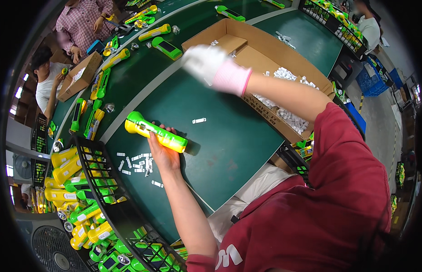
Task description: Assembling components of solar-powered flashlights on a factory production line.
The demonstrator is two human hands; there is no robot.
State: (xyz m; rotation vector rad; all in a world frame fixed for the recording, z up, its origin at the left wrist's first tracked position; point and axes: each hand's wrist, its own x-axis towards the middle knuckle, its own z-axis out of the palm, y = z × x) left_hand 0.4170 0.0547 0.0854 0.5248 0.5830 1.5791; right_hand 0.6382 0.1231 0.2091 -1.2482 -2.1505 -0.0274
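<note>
A yellow and green flashlight [153, 131] lies across my bare left hand [167, 157], whose fingers wrap round its body above the table. My right hand [205, 63], in a white glove with a pink cuff, is near the left edge of the open cardboard box [261, 49]. Motion smears its fingers, so I cannot make out whether it holds anything. A single small white plastic piece [199, 120] lies on the green table to the right of the flashlight. Several similar white pieces [139, 164] are scattered left of my left wrist, and a heap of them [292, 119] fills part of the box.
At the left, a black crate [104, 190] is packed with yellow and green flashlights. More flashlights [167, 48] and reflectors line the green conveyor [138, 77] beyond a pale strip. Two people [84, 22] work at the far left, one beside another cardboard box [80, 77].
</note>
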